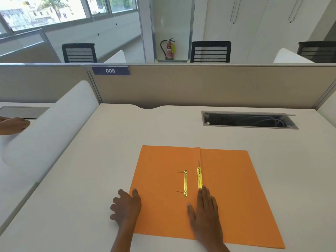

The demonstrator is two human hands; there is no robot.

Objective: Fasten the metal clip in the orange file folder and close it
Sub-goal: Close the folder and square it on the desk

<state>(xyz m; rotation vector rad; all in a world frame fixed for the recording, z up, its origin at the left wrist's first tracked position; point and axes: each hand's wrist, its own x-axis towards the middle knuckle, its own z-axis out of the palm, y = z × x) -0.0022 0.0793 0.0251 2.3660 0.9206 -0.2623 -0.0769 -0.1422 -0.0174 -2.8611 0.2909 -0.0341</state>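
The orange file folder (pixel 236 188) lies open and flat on the white desk. On its left half sits a gold metal clip base (pixel 185 183) with two thin prongs pointing left. A separate gold clip bar (pixel 199 177) lies along the centre fold. My right hand (pixel 205 213) rests flat on the folder, its fingertips touching the near end of the bar. My left hand (pixel 126 208) lies spread at the folder's left edge, thumb on the orange cover. Neither hand holds anything.
An open cable tray (pixel 249 120) is sunk into the desk at the back right. A beige partition (pixel 200 86) closes the far side. A white rounded divider (pixel 51 128) borders the left, with another person's hand (pixel 12 124) beyond it.
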